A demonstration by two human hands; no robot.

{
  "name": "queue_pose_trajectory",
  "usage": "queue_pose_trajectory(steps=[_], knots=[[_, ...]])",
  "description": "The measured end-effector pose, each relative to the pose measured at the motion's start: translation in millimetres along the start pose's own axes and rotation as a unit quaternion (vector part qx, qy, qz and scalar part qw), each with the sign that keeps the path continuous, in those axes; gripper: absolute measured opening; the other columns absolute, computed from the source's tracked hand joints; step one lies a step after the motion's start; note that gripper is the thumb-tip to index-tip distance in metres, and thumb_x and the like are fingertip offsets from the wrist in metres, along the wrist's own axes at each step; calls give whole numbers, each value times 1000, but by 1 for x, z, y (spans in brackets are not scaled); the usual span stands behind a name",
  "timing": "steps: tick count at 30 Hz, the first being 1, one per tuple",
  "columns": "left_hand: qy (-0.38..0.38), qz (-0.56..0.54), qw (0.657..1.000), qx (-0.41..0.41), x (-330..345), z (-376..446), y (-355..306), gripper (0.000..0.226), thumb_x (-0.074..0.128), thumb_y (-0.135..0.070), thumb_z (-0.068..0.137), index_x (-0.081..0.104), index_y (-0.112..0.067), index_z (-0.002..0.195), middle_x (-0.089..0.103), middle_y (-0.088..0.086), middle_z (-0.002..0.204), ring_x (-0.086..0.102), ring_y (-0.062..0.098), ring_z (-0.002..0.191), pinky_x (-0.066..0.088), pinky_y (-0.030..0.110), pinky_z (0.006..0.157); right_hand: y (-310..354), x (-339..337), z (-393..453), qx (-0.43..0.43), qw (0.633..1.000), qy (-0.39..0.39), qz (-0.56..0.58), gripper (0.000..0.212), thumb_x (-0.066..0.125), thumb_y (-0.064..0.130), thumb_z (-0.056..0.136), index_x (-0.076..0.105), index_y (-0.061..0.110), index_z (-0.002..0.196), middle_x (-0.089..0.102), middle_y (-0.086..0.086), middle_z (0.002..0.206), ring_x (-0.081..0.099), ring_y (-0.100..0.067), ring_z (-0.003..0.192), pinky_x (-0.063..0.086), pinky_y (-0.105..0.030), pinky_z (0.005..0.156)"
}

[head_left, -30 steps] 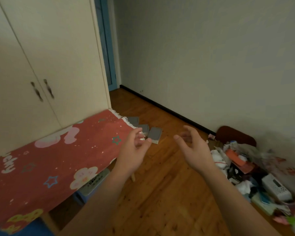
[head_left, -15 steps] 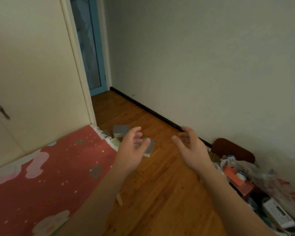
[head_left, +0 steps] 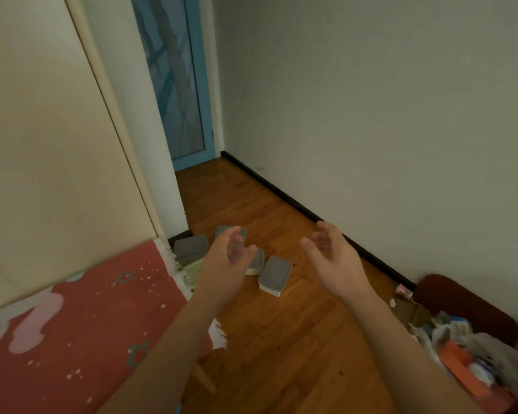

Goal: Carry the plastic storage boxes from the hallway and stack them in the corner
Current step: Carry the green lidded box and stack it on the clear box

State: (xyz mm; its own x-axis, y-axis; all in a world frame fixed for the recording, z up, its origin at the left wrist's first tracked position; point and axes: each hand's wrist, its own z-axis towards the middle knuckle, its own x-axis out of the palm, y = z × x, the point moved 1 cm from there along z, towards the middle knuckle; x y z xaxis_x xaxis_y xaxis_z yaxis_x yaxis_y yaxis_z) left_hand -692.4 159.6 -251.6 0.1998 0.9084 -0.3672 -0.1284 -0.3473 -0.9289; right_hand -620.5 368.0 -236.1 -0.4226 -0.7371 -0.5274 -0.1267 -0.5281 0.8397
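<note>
Several small plastic boxes with grey lids lie on the wooden floor by the wardrobe's corner: one (head_left: 275, 274) nearest me, one (head_left: 191, 246) at the left, and others partly hidden behind my left hand. My left hand (head_left: 226, 264) is held out above them, fingers loosely curled, holding nothing. To its right my right hand (head_left: 334, 261) is raised with the palm turned inward and the fingers relaxed, also empty. Both hands hover above the floor and touch no box.
A red patterned cloth (head_left: 72, 324) covers a table at lower left, against a cream wardrobe (head_left: 48, 144). A blue-framed glass door (head_left: 177, 85) stands at the far end. A pile of clutter (head_left: 476, 354) and a dark red cushion (head_left: 455, 300) line the right wall.
The view has swung right and moved forward: the wardrobe handles have left the frame, the blue door fills more of it, and the boxes are closer. Both hands stay raised and empty.
</note>
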Motion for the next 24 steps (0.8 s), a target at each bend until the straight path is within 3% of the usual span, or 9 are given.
queue_pose_trajectory(steps=[9,13,24], knots=[[-68,12,996,-53,60,102,-7,51,58,-43,94,40,-31,140,53,-20,116,51,-12,97,39,7,68,-33,-4,153,-17,994,108,-1,65,58,52,91,36,28,147,54,11,125,51,-4,111,38,-15,76],[-89,17,992,-83,62,129,7,53,59,-42,93,40,-30,141,55,-18,116,53,-7,100,41,9,67,-42,12,196,-16,989,147,-11,66,58,53,91,36,27,148,55,10,127,53,-7,112,41,-22,82],[-159,-2,976,-146,30,235,77,54,60,-46,91,39,-34,140,56,-16,116,54,0,106,42,14,75,-44,121,313,-38,972,230,-41,65,58,51,92,35,26,148,55,9,125,53,-8,111,40,-23,85]])
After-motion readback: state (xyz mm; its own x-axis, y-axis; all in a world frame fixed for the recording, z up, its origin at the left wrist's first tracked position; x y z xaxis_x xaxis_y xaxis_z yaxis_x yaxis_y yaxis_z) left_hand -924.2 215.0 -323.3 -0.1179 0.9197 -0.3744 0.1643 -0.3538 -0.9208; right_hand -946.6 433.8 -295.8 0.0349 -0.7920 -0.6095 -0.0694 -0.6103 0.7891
